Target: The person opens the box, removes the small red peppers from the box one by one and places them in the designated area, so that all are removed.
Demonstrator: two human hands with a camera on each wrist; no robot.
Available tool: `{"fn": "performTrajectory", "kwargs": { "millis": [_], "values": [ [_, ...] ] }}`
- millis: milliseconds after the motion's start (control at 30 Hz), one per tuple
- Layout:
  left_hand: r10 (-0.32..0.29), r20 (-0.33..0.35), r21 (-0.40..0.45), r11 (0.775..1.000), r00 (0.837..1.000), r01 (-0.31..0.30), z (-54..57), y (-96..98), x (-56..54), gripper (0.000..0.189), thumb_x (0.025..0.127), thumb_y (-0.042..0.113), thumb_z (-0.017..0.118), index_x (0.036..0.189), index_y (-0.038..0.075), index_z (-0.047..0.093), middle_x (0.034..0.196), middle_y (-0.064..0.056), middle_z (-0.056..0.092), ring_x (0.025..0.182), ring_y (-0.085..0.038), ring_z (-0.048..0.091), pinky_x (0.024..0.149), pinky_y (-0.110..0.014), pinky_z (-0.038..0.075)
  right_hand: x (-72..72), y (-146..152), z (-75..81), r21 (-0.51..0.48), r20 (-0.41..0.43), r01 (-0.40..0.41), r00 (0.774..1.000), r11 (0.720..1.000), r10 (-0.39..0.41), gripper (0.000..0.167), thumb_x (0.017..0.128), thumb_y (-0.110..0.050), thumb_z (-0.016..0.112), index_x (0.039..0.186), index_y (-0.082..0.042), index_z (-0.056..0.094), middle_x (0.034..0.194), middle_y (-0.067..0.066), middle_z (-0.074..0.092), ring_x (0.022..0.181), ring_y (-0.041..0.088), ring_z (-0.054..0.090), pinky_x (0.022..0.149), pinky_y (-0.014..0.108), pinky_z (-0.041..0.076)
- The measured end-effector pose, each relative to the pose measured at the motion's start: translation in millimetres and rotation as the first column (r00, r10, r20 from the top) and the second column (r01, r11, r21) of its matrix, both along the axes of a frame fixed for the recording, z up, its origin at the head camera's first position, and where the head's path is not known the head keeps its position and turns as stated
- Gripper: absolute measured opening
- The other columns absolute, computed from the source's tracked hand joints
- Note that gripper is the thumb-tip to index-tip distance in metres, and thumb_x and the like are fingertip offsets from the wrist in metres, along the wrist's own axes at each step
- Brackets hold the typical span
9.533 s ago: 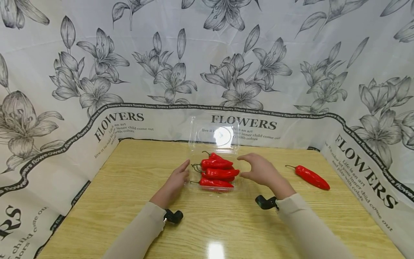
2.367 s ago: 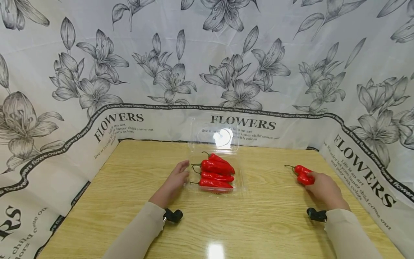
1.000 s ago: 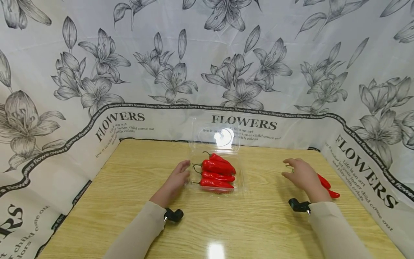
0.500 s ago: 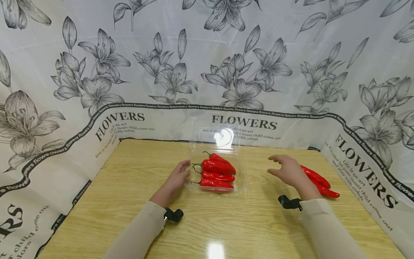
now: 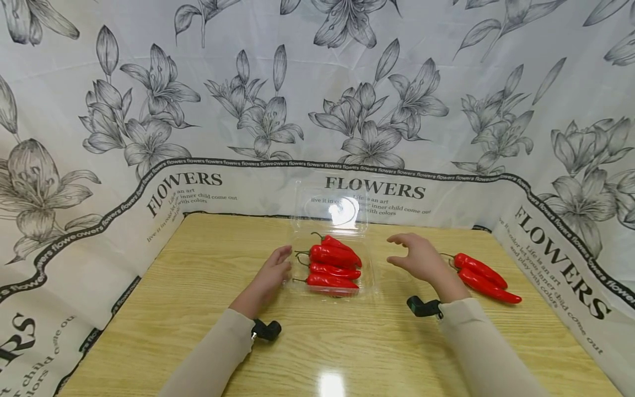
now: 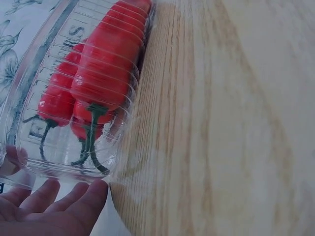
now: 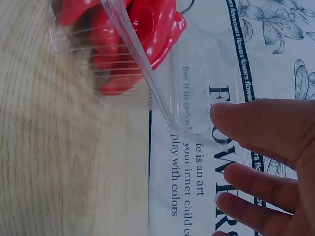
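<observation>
A clear plastic clamshell box (image 5: 368, 281) stands mid-table with its lid raised at the back. Several red peppers (image 5: 333, 256) with green stems lie stacked inside. My left hand (image 5: 268, 275) rests at the box's left end, and in the left wrist view its straight fingers (image 6: 93, 199) touch the plastic. To the right of the box hovers my right hand (image 5: 419, 259), thumb and fingers spread and nothing held; a gap separates it from the box. Behind my right wrist, two red peppers (image 5: 488, 285) lie side by side on the table.
The wooden table (image 5: 198, 264) runs back to a flower-printed cloth (image 5: 263, 121) that hangs behind and along both sides. The upright lid (image 5: 327, 207) reaches up in front of the cloth. A small black camera sits at each wrist.
Earlier, my right hand gripped a pepper from the box at the right, beside another one. It has let go and moved left toward the box. My left hand has stayed put.
</observation>
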State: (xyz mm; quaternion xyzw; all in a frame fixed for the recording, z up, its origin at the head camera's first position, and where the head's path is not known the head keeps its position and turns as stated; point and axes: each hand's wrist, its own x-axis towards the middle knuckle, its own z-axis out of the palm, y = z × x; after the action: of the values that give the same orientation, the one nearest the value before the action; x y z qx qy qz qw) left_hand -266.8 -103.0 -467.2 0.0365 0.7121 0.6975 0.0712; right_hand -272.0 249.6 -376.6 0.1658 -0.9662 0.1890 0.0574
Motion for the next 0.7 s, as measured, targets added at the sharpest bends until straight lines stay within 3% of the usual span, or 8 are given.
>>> {"fn": "performTrajectory", "kwargs": {
  "millis": [533, 700],
  "values": [
    [0.012, 0.013, -0.009, 1.000, 1.000, -0.012, 2.1, 1.8, 2.7, 0.053, 0.099, 0.005, 0.037, 0.152, 0.007, 0.028, 0.159, -0.014, 0.027, 0.131, -0.033, 0.039, 0.083, -0.030, 0.042, -0.2, -45, 0.1, -0.040, -0.001, -0.089, 0.996, 0.995, 0.089, 0.048, 0.084, -0.024, 0.073, 0.127, -0.006, 0.062, 0.129, 0.017, 0.061, 0.115, 0.039, 0.056, 0.096, 0.054, 0.045],
    [0.013, 0.011, -0.003, 1.000, 1.000, -0.013, 2.5, 2.3, 3.8, 0.055, 0.098, 0.005, 0.038, 0.153, 0.008, 0.027, 0.160, -0.012, 0.024, 0.130, -0.030, 0.037, 0.078, -0.029, 0.040, -3.3, -57, -3.1, -0.060, 0.021, -0.092, 0.995, 0.994, 0.093, 0.046, 0.084, -0.022, 0.073, 0.126, -0.008, 0.062, 0.130, 0.015, 0.061, 0.116, 0.038, 0.056, 0.097, 0.054, 0.045]
  ]
}}
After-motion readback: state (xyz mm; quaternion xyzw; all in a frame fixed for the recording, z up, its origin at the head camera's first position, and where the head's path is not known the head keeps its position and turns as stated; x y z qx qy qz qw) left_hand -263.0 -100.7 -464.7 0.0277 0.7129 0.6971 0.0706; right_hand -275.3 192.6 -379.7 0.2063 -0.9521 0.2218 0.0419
